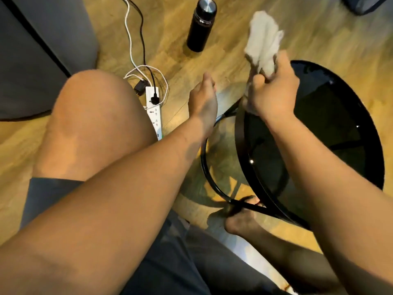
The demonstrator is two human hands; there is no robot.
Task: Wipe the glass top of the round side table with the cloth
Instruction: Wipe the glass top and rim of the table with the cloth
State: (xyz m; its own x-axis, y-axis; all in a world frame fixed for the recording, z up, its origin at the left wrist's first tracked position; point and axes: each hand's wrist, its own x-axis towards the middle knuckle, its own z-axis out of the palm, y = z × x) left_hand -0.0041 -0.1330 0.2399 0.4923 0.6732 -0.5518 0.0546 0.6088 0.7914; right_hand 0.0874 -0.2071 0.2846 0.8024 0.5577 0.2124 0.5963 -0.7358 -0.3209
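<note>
**Crumpled white cloth (263,37) held over the edge of the round bench's dark glass top (331,128); wiping looks not yet begun.**

The right grip (274,90) is clenched around the cloth's middle. Most of the cloth sticks up out of the fist, and a shorter tail hangs toward the black rim; whether it touches the glass cannot be told. Bunching it this way probably gives a firm pad to press down. The left grip (203,101) is released, fingers straight and holding nothing, just beside the rim, likely ready to steady the bench. A bare foot (240,224) rests by the black lower frame ring (205,167), perhaps bracing it. On the wooden floor (234,60), a tall black flask with a steel cap (201,26) stands well apart, out of the wiping path. A white power strip (154,109) lies near the knee.
</note>
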